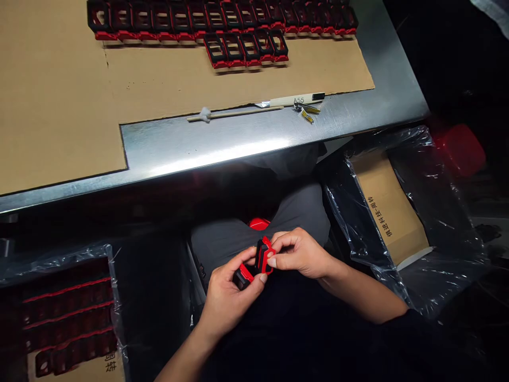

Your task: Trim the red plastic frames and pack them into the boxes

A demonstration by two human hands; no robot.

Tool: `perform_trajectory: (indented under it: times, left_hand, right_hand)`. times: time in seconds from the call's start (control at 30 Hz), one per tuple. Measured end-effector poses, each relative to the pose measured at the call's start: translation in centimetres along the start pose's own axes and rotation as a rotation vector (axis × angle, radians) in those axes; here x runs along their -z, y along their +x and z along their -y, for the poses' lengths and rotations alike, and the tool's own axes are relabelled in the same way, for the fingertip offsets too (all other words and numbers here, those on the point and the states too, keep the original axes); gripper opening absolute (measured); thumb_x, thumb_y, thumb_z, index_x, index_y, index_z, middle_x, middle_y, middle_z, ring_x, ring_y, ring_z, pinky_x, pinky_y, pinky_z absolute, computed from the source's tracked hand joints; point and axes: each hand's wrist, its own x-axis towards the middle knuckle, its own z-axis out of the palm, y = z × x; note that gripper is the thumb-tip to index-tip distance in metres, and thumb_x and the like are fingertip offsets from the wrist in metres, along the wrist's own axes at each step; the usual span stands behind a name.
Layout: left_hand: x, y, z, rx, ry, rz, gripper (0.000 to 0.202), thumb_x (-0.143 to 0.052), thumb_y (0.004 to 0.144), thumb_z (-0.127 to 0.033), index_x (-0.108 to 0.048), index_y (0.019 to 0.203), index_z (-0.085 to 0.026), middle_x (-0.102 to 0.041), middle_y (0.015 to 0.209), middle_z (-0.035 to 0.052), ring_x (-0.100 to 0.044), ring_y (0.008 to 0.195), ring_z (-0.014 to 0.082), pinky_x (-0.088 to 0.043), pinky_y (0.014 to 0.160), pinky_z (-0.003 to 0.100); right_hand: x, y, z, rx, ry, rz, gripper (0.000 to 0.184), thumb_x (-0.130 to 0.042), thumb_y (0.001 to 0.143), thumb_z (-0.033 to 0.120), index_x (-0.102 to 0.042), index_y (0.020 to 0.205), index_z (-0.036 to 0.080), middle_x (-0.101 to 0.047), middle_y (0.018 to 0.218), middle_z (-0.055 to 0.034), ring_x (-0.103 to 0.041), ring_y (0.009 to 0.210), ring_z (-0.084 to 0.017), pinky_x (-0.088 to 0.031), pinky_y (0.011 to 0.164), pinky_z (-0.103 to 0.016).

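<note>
Above my lap, both hands are closed on a small red and black plastic part [263,257]. My left hand [230,292] grips its lower left side between thumb and fingers. A second red and black part [245,274] sits in the same hand, between thumb and palm. With thumb and forefinger, my right hand [300,253] pinches the red right side of the first part. Whether the right fingers also hold something tiny cannot be made out.
Rows of red and black frames [246,49] stand on cardboard [167,79] over a metal table [178,143]. Near its edge lie a craft knife [296,100], a stick with white fluff [234,113] and nail clippers [306,110]. Plastic-lined boxes flank me; the left box [115,302] contains similar parts.
</note>
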Motion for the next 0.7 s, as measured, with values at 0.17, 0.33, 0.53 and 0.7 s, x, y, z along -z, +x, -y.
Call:
perform_trajectory:
  times: [0.17, 0.33, 0.53, 0.7]
  left_hand:
    - [-0.1, 0.0, 0.1, 0.019, -0.049, 0.030, 0.034, -0.075, 0.072, -0.022, -0.074, 0.106, -0.019, -0.081, 0.088, 0.0040, -0.078, 0.079, 0.0211, -0.063, 0.079, 0.029]
    - [-0.2, 0.0, 0.3, 0.071, -0.054, 0.041, 0.035, -0.073, 0.072, -0.024, -0.074, 0.107, -0.018, -0.081, 0.089, 0.0045, -0.078, 0.080, 0.0216, -0.063, 0.079, 0.030]
    - [-0.3, -0.1, 0.7, 0.211, -0.154, 0.049, 0.041, -0.075, 0.074, -0.033, -0.071, 0.111, -0.016, -0.080, 0.090, 0.0073, -0.077, 0.086, 0.0249, -0.060, 0.089, 0.038]
    - [-0.7, -0.4, 1.2, 0.246, -0.242, -0.018, 0.046, -0.077, 0.072, -0.035, -0.069, 0.113, -0.014, -0.080, 0.091, 0.0087, -0.076, 0.087, 0.0244, -0.059, 0.086, 0.036]
  right_hand:
    - [-0.1, 0.0, 0.0, -0.003, 0.011, -0.005, 0.023, -0.085, 0.069, 0.036, -0.073, 0.067, 0.017, -0.060, 0.072, 0.0002, -0.058, 0.069, -0.013, -0.047, 0.065, -0.026]
    - [-0.5, 0.1, -0.1, -0.009, 0.006, -0.049, 0.027, -0.086, 0.068, 0.040, -0.072, 0.065, 0.017, -0.062, 0.072, 0.0001, -0.059, 0.069, -0.013, -0.048, 0.067, -0.027]
    - [-0.9, 0.4, -0.6, -0.022, 0.141, -0.092, 0.057, -0.061, 0.085, 0.067, -0.073, 0.066, 0.015, -0.063, 0.063, -0.0028, -0.061, 0.065, -0.015, -0.050, 0.068, -0.030]
    - [-0.7, 0.7, -1.2, -0.031, 0.289, -0.142, 0.048, -0.066, 0.084, 0.062, -0.075, 0.078, 0.015, -0.063, 0.060, -0.0010, -0.060, 0.061, -0.013, -0.050, 0.067, -0.027]
